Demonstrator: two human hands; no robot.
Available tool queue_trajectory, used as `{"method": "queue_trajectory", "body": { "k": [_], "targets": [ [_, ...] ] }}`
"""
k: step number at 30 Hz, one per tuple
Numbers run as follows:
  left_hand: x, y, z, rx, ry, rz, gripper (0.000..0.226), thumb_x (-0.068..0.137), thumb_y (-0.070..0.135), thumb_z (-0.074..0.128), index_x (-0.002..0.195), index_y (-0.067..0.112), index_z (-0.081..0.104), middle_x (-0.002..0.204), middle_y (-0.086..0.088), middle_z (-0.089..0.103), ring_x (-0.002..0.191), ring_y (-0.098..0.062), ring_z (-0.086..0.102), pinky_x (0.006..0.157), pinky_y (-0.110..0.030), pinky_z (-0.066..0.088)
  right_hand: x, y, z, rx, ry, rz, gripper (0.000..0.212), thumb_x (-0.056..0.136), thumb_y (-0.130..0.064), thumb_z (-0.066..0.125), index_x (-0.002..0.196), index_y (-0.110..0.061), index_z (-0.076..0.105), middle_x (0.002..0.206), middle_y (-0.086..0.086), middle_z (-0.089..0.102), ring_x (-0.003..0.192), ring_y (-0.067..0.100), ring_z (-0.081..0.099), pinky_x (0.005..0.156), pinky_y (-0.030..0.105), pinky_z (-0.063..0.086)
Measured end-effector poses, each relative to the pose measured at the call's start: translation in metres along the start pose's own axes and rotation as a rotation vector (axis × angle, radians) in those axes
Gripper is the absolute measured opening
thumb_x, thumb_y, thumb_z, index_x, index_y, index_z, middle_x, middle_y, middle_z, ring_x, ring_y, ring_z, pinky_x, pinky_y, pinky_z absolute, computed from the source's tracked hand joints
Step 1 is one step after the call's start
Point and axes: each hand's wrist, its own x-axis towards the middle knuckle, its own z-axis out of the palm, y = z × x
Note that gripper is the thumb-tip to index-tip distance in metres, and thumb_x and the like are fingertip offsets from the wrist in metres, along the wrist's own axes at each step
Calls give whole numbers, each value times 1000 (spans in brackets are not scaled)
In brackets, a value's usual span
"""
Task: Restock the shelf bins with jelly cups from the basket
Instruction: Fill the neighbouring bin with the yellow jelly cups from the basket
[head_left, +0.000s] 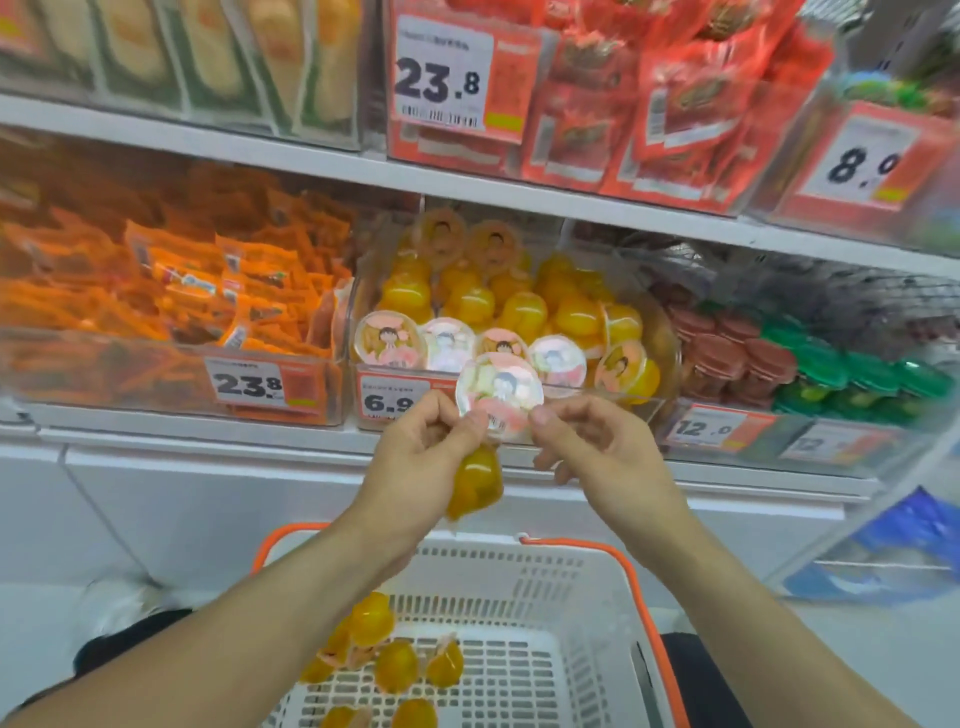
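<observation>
A jelly cup (498, 397) sits between both hands, left hand (421, 452) at its 8 o'clock and right hand (592, 447) at its 4 o'clock, just before the middle shelf bin (613, 395) of cups. A packet bin (171, 379) lies at 9 o'clock, another cup bin (810, 431) at 3 o'clock. The basket (587, 613) lies at 6 o'clock, loose cups (395, 665) in it.
</observation>
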Motion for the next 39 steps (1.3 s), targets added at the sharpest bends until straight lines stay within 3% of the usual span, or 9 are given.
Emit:
{"method": "queue_trajectory", "body": {
  "k": [7, 10, 14, 19, 24, 26, 28, 33, 39],
  "targets": [
    [24, 6, 15, 36, -39, 127, 26, 89, 24, 66, 67, 21, 53, 68, -7, 54, 66, -14, 48, 64, -30, 39, 26, -15, 1, 142, 95, -110, 12, 88, -2, 70, 91, -1, 58, 64, 11, 65, 49, 11, 64, 47, 18, 48],
    [32, 9, 11, 9, -68, 11, 32, 80, 44, 64, 68, 14, 62, 79, -11, 73, 74, -21, 63, 73, -38, 49, 54, -22, -5, 62, 172, -150, 11, 89, -5, 71, 90, -2, 60, 64, 12, 66, 50, 11, 62, 47, 20, 48],
    [34, 2, 9, -130, 7, -199, 50, 97, 46, 50, 62, 17, 70, 84, -21, 74, 82, -33, 70, 82, -44, 54, 122, -33, -18, -132, 300, -194, 14, 88, -20, 75, 87, -13, 63, 64, -1, 67, 61, 11, 64, 59, 25, 49],
    [30, -2, 12, -262, -86, -313, 52, 101, 45, 41, 79, 3, 63, 81, -27, 71, 66, -30, 67, 65, -33, 53, 196, -34, -25, -282, 434, -123, 14, 85, -6, 63, 95, -14, 69, 100, 8, 71, 98, 28, 66, 81, 34, 54],
    [30, -9, 16, -306, -127, -335, 62, 103, 48, 29, 82, 0, 62, 83, -30, 71, 62, -28, 65, 50, -26, 52, 216, -46, -18, -423, 393, 21, 32, 100, -3, 39, 129, -7, 53, 139, 19, 53, 128, 33, 50, 78, 25, 36],
    [31, -11, 17, -309, -162, -337, 66, 102, 51, 27, 82, -1, 63, 86, -30, 71, 61, -26, 66, 49, -25, 52, 226, -44, -18, -382, 373, 26, 17, 99, -9, 50, 94, -19, 61, 132, 16, 60, 123, 31, 56, 79, 24, 44],
    [33, -14, 17, -309, -186, -331, 68, 101, 52, 26, 82, -1, 64, 87, -30, 71, 64, -27, 67, 52, -26, 52, 232, -40, -15, -621, 369, -11, 26, 97, -16, 57, 73, -26, 55, 124, 13, 66, 117, 30, 61, 82, 26, 48],
    [36, -19, 16, -329, -190, -335, 69, 101, 52, 28, 85, -4, 64, 83, -30, 70, 60, -26, 66, 50, -26, 52, 243, -37, -13, -705, 497, -31, 33, 104, -25, 40, 117, -5, 63, 124, 17, 64, 113, 33, 62, 89, 33, 51],
    [34, -14, 13, -359, -137, -388, 62, 101, 48, 33, 80, -2, 62, 75, -25, 67, 54, -24, 60, 45, -24, 48, 243, -35, -15, -843, 465, -44, 28, 101, -24, 47, 106, -6, 68, 114, 14, 70, 104, 29, 66, 82, 33, 54]
  ]
}}
